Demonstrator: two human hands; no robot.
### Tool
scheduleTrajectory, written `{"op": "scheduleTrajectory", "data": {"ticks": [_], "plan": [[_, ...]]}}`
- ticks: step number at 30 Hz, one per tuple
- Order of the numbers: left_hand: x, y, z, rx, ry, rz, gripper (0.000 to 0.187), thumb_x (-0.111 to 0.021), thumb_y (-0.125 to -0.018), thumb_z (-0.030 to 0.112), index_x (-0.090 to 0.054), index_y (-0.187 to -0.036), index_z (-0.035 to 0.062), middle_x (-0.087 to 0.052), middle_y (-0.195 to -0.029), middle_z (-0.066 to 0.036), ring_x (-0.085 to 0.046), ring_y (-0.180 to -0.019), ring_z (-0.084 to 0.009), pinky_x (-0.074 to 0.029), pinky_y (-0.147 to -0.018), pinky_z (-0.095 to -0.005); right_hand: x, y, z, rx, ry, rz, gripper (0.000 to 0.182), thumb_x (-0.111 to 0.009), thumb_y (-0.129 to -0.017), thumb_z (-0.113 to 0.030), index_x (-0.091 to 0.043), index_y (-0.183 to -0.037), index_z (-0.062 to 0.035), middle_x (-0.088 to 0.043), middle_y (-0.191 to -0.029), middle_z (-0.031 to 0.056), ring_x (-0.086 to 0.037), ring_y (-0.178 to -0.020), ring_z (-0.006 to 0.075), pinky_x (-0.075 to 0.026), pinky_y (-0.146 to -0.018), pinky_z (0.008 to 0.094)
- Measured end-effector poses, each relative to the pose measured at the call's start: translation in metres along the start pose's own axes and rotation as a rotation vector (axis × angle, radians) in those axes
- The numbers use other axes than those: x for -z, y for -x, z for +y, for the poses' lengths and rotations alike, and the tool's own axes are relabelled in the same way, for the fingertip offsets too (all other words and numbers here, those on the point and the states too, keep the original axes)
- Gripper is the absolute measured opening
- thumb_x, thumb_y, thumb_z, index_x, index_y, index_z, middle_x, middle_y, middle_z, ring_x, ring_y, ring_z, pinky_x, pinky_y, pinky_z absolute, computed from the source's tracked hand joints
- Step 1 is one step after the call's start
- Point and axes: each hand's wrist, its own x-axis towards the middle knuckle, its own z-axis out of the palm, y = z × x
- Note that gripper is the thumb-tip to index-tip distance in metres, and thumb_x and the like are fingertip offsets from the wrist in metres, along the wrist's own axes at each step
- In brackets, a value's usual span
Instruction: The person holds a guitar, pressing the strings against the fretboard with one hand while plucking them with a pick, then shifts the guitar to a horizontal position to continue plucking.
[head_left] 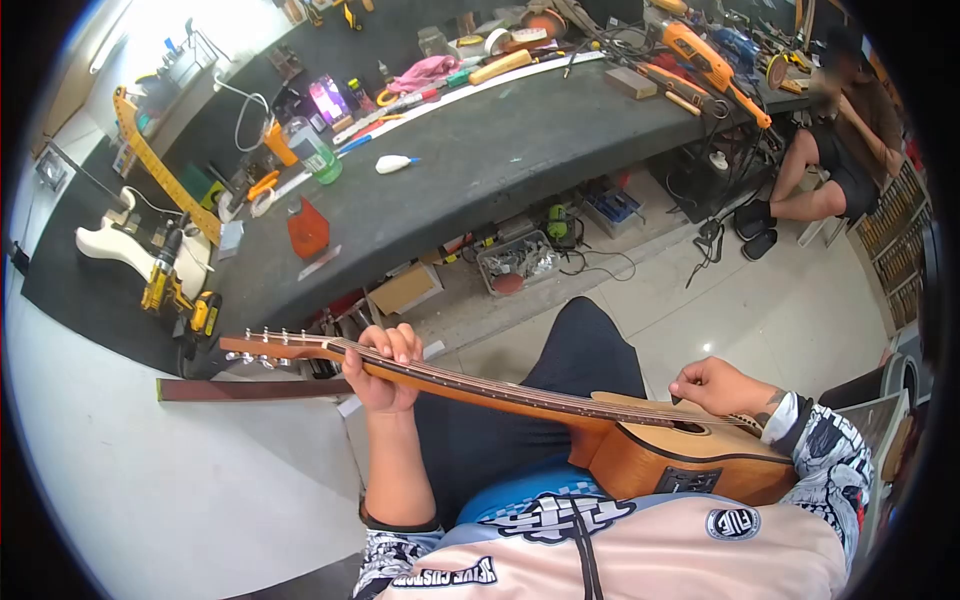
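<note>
An acoustic guitar (625,458) lies across my lap, its headstock pointing left and its body under my right forearm. My left hand (385,370) is wrapped round the neck close to the headstock (275,346), fingers curled over the strings and thumb on the near side. Above the strings by the soundhole, my right hand (722,385) is closed in a pinch. A small dark guitar pick (677,400) shows at its fingertips. On the guitar's upper side sits a black control panel (687,481).
A dark workbench (455,150) bears a white squeeze bottle (393,163), a green-tinted bottle (318,155), a yellow drill (165,270), a white guitar body (115,248) and an orange power tool (700,58). Bins (520,262) stand beneath. Another person (850,150) sits at the right.
</note>
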Motion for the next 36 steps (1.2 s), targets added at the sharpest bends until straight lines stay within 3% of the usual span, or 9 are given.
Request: {"op": "scheduleTrajectory", "data": {"ticks": [5, 10, 14, 18, 23, 25, 28, 32, 36], "plan": [[0.008, 0.003, -0.005, 0.005, 0.035, 0.049, 0.047, -0.053, -0.094, 0.052, -0.052, -0.075, 0.0093, -0.054, -0.067, -0.005, -0.042, -0.068, -0.0145, -0.035, -0.060, -0.0269, 0.025, 0.011, -0.026, 0.377, -0.529, -0.111, 0.023, -0.061, -0.097, -0.022, -0.068, -0.094, -0.0001, -0.066, -0.082, 0.0035, -0.058, -0.077, 0.0123, -0.049, -0.074, 0.0298], [0.015, -0.004, -0.007, 0.004, 0.055, -0.003, 0.047, -0.050, -0.095, 0.051, -0.051, -0.077, 0.0073, -0.054, -0.068, -0.007, -0.044, -0.069, -0.0172, -0.038, -0.062, -0.0303, -0.010, -0.013, 0.022, -0.277, -0.050, -0.003, 0.027, -0.064, -0.095, -0.024, -0.071, -0.099, 0.0017, -0.070, -0.087, 0.0066, -0.061, -0.082, 0.0140, -0.050, -0.078, 0.0291], [0.014, -0.004, -0.007, 0.001, 0.059, 0.027, 0.047, -0.050, -0.095, 0.050, -0.050, -0.077, 0.0069, -0.052, -0.068, -0.008, -0.043, -0.069, -0.0173, -0.036, -0.061, -0.0303, 0.004, -0.008, 0.004, 0.114, -0.198, -0.065, 0.026, -0.063, -0.096, -0.024, -0.069, -0.100, 0.0008, -0.070, -0.093, 0.0046, -0.059, -0.086, 0.0115, -0.048, -0.081, 0.0290], [0.019, -0.001, -0.009, 0.011, 0.088, 0.087, 0.045, -0.051, -0.094, 0.049, -0.046, -0.075, 0.0083, -0.048, -0.065, -0.006, -0.041, -0.068, -0.0163, -0.034, -0.061, -0.0297, 0.016, 0.004, -0.020, 0.219, -0.191, -0.132, 0.027, -0.062, -0.097, -0.027, -0.069, -0.100, -0.0010, -0.069, -0.093, 0.0044, -0.059, -0.087, 0.0120, -0.048, -0.082, 0.0306], [0.014, 0.000, -0.009, 0.004, 0.104, 0.085, 0.043, -0.050, -0.096, 0.046, -0.044, -0.075, 0.0094, -0.046, -0.065, -0.005, -0.042, -0.067, -0.0142, -0.034, -0.061, -0.0291, -0.003, -0.005, 0.000, -0.236, 0.185, -0.015, 0.032, -0.060, -0.098, -0.032, -0.069, -0.100, -0.0021, -0.068, -0.085, 0.0093, -0.062, -0.086, 0.0197, -0.049, -0.082, 0.0322], [0.016, 0.000, -0.012, -0.004, 0.121, 0.079, 0.041, -0.053, -0.096, 0.044, -0.044, -0.077, 0.0091, -0.044, -0.064, -0.005, -0.041, -0.066, -0.0140, -0.033, -0.060, -0.0283, -0.003, -0.005, 0.011, 0.021, 0.373, 0.016, 0.029, -0.059, -0.099, -0.029, -0.069, -0.097, -0.0021, -0.068, -0.089, 0.0100, -0.063, -0.088, 0.0205, -0.049, -0.083, 0.0334], [0.002, 0.000, -0.011, -0.014, 0.172, 0.294, 0.036, -0.051, -0.099, 0.039, -0.045, -0.081, 0.0080, -0.042, -0.067, -0.003, -0.041, -0.066, -0.0127, -0.034, -0.060, -0.0276, 0.008, 0.010, -0.036, 0.455, 0.008, -0.052, 0.028, -0.060, -0.098, -0.029, -0.068, -0.101, -0.0022, -0.070, -0.090, 0.0096, -0.063, -0.082, 0.0168, -0.050, -0.078, 0.0326], [-0.007, 0.004, -0.013, -0.044, 0.210, 0.432, 0.034, -0.050, -0.101, 0.035, -0.045, -0.082, 0.0081, -0.039, -0.071, -0.002, -0.041, -0.065, -0.0113, -0.037, -0.063, -0.0280, 0.013, 0.008, -0.039, 0.195, -0.374, -0.124, 0.029, -0.061, -0.097, -0.029, -0.069, -0.100, -0.0013, -0.070, -0.090, 0.0106, -0.063, -0.082, 0.0187, -0.050, -0.078, 0.0329], [0.001, 0.007, -0.014, -0.075, 0.217, 0.460, 0.036, -0.048, -0.102, 0.033, -0.039, -0.075, 0.0103, -0.034, -0.070, -0.001, -0.038, -0.061, -0.0113, -0.041, -0.072, -0.0341, -0.006, -0.007, -0.006, -0.318, 0.130, 0.063, 0.033, -0.065, -0.092, -0.033, -0.072, -0.092, -0.0013, -0.069, -0.090, 0.0133, -0.064, -0.079, 0.0250, -0.050, -0.077, 0.0358]]}}
